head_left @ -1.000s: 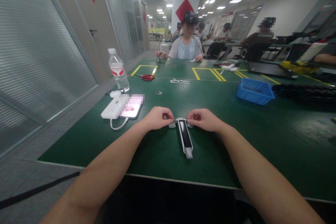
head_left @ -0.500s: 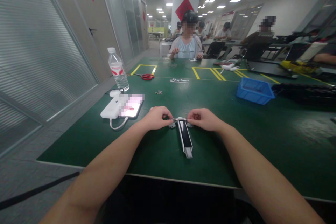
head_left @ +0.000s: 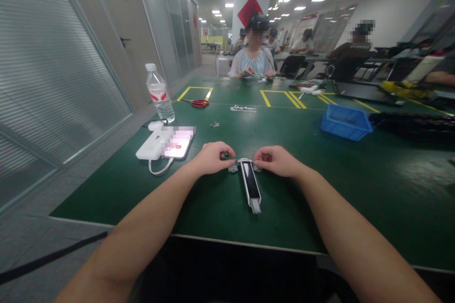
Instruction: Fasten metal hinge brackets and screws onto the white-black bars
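A long narrow white frame with a dark glossy top point(head_left: 250, 181) lies on the green table in front of me. A pale grey tab point(head_left: 255, 206) sticks out of its near end. Across its far end runs a thin metal rod point(head_left: 245, 160), with a small metal plate point(head_left: 232, 169) at the left side and another partly hidden at the right. My left hand point(head_left: 215, 158) is at the rod's left end, thumb and forefinger slightly apart. On the right end, my right hand point(head_left: 275, 160) pinches the rod between thumb and fingers; the fingertips hide that end.
Small metal parts point(head_left: 214, 124) and a row of thin silvery pieces point(head_left: 243, 109) lie beyond. Left are a power bank point(head_left: 149, 146), a phone point(head_left: 181, 144) and a water bottle point(head_left: 159, 97). Red-handled scissors point(head_left: 199, 103) and a blue bin point(head_left: 345, 123) stand farther off. A person sits opposite.
My left thumb and forefinger have parted slightly at the rod's left end. My right hand and the white frame stay in place. The person opposite has moved their hands.
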{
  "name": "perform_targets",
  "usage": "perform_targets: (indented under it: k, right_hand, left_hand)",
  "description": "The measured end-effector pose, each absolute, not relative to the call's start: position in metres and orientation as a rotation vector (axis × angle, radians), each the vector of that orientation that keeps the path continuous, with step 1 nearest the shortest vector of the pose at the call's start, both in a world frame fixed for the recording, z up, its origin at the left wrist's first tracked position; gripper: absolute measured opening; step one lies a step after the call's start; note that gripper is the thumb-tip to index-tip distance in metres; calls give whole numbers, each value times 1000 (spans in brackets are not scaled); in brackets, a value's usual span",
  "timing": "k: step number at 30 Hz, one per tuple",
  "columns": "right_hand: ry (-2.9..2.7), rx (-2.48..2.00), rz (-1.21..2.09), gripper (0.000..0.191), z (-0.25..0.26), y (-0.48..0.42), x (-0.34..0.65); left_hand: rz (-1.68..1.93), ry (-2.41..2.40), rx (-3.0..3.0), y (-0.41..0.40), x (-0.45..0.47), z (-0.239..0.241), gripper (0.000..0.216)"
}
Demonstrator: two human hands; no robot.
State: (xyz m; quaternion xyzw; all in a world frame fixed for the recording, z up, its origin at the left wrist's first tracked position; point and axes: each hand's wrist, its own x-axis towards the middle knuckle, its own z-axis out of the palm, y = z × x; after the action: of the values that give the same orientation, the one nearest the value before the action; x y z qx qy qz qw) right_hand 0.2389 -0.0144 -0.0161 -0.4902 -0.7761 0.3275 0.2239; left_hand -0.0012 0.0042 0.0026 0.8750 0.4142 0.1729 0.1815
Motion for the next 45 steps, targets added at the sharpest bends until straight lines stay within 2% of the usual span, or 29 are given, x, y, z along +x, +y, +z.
perform_targets:
  k: [6,17,26,32,45]
  right_hand:
    - [-2131,-1357,917,18,-15,-15,238]
    - [-2128,-1351,913,17,-17,-15,238]
    - [-2131,-1353,913,17,-17,-14,238]
    - [-2138,-1352,913,15,-13,-16,236]
    - [-2132,-1361,880,17,-13,-17,235]
  left_hand:
    - [391,1165,2546,2,-1,4,16]
    - [560,1070,2493,2,0,2,11]
    - [444,1149,2582,0,2,3,16]
    - [481,1138,2593,-3,3,3,11]
    - [506,1130,2560,-1,5,-2,14]
